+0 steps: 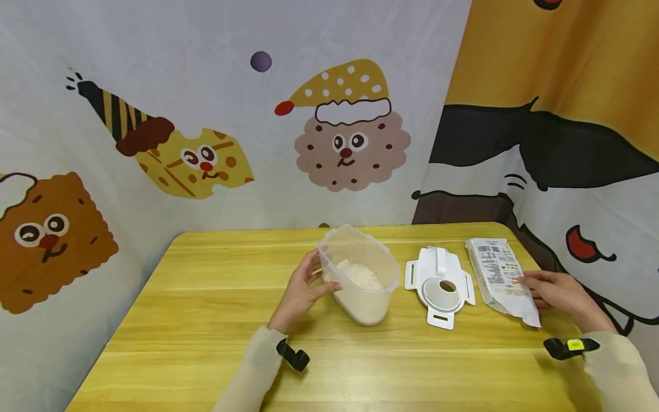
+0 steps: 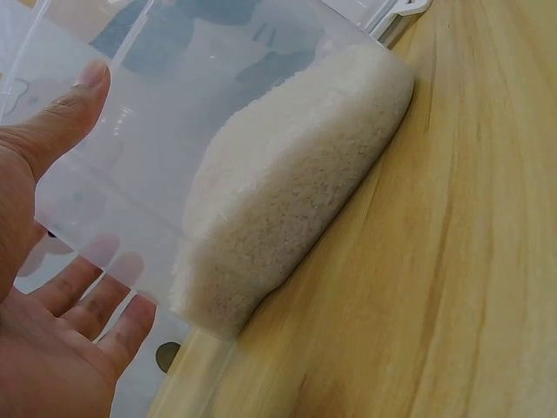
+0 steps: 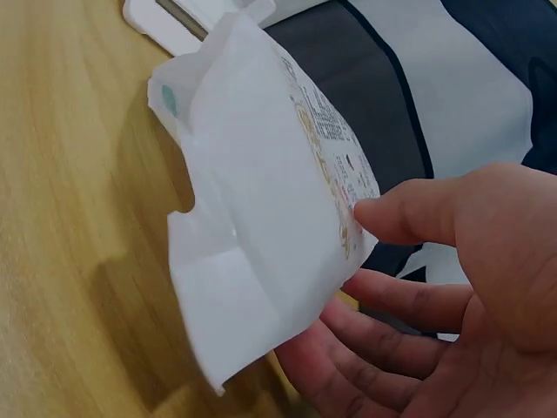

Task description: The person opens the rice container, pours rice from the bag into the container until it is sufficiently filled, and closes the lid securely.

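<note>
A clear plastic container stands on the table, partly filled with white rice. My left hand holds it by its left side, the thumb on the near wall and the fingers round the other face; in the left wrist view the rice shows through the wall. At the right, my right hand pinches the near end of a white printed packaging bag. Its thumb lies on the printed face and the fingers are beneath; the bag's end looks creased and uneven in the right wrist view.
Between container and bag lies a white plastic lid with side clips and a round opening. The wooden table reaches back to a cartoon-printed cloth, which also hangs along the left and right sides.
</note>
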